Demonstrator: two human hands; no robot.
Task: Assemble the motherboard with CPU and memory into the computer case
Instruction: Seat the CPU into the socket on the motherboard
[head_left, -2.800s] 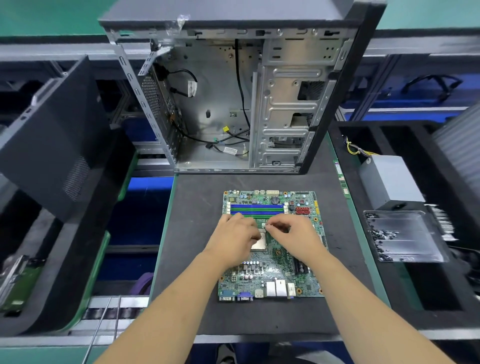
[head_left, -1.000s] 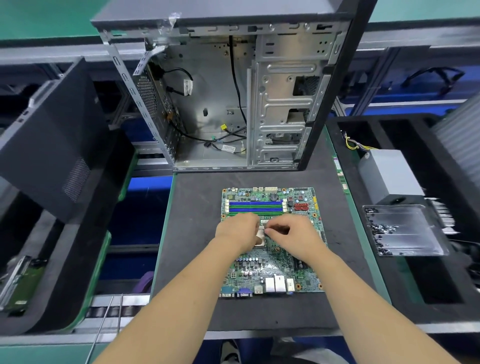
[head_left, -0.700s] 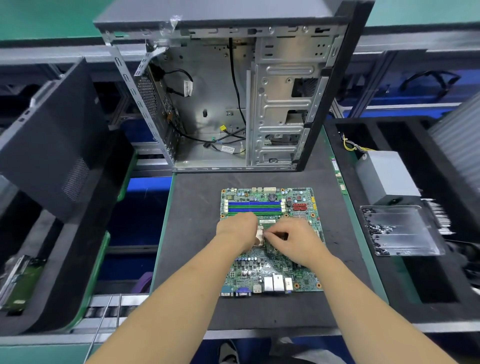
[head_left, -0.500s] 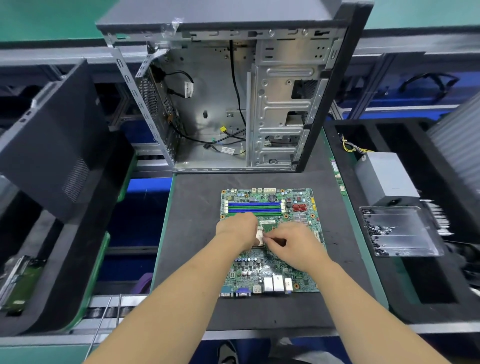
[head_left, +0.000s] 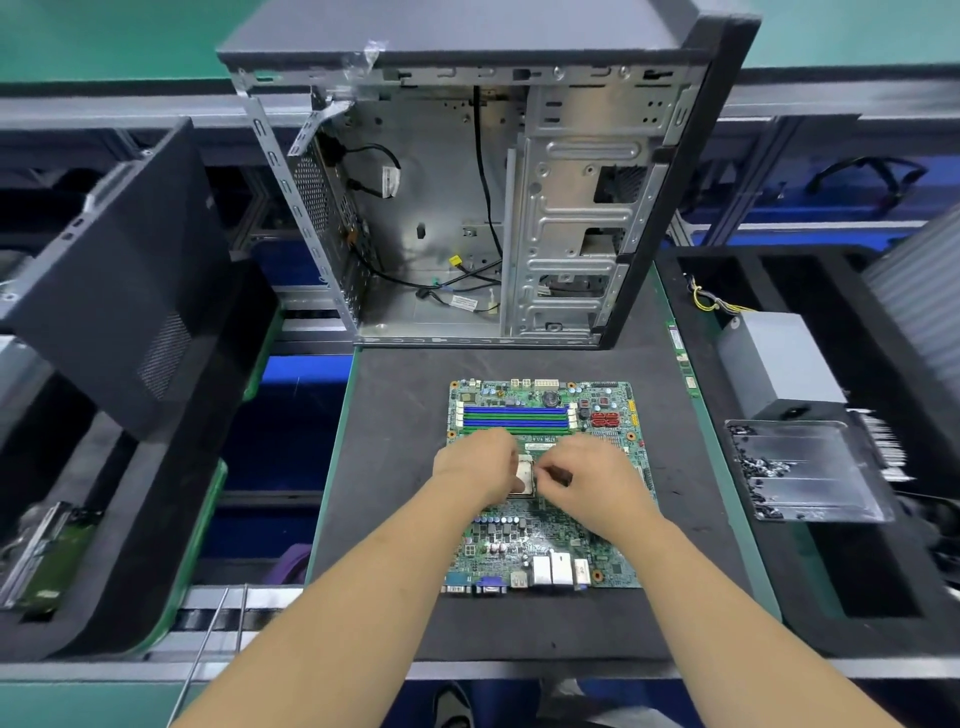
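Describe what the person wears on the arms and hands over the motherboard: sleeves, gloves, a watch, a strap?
Nothing is worn, as far as the view shows. The left hand and the right hand are bare, without gloves or rings. Both forearms are bare up to the picture's edge: no sleeve, watch or wrist strap.

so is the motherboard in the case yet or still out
Out. The motherboard lies flat on the dark mat in front of the open computer case, whose bay holds only loose cables. Both hands are at its CPU.
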